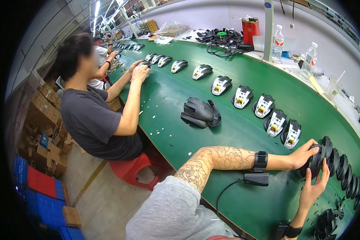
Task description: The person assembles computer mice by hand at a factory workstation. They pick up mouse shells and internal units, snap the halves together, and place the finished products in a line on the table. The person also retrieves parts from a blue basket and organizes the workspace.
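T-shirt (pixel 164 208), one, heather grey, short-sleeved. Tattoos (pixel 232 158), dark linework, left arm (pixel 204 166). Left wrist strap (pixel 261 161), black, two o'clock from the shirt; black box (pixel 257 179) at its six o'clock, cable (pixel 228 187) exiting at nine. Right wrist strap (pixel 295 232), black, I'd say.

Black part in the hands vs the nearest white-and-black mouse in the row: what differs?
Colour: the held part shows only black; the mouse is white and black with a small yellow patch. State: the held part is in the left hand; the mouse rests on the green table, untouched. Shared: both show black surfaces.
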Available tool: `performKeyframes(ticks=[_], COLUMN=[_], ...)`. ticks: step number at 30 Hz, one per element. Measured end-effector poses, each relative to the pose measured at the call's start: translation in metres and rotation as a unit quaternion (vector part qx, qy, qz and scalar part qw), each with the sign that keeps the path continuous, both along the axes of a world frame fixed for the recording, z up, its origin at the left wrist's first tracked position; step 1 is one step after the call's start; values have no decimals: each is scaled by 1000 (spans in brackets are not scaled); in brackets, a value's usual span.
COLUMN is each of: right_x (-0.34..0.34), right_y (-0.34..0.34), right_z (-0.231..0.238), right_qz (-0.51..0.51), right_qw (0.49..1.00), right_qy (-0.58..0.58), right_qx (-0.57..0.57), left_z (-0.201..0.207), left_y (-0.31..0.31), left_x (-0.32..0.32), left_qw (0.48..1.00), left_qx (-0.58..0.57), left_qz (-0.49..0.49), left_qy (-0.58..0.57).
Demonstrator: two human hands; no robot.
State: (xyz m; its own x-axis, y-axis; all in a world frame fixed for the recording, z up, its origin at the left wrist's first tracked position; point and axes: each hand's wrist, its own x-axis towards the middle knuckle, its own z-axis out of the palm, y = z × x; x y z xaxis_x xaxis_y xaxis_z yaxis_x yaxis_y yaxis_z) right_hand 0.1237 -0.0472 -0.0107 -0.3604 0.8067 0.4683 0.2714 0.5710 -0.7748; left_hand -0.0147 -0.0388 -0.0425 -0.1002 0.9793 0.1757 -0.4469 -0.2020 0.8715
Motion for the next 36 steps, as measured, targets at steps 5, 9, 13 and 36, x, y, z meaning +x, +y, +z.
performKeyframes(ticks=[5,9,13,36], right_x=[0,0,5,3], right_y=[-3,-9,-3,1], right_z=[2,5,2,-7], right_qz=[9,4,-35,-47], right_qw=[999,1000,996,995], right_qy=[0,-16,-47,-59], right_qx=[-31,7,68,60], left_z=[-4,-4,-19,21], left_y=[0,-2,13,-12], left_x=[-1,0,5,-8], left_qw=[999,999,992,995], left_qx=[-35,-45,13,-81], left_qz=[0,20,82,28], left_qy=[-40,-17,97,40])
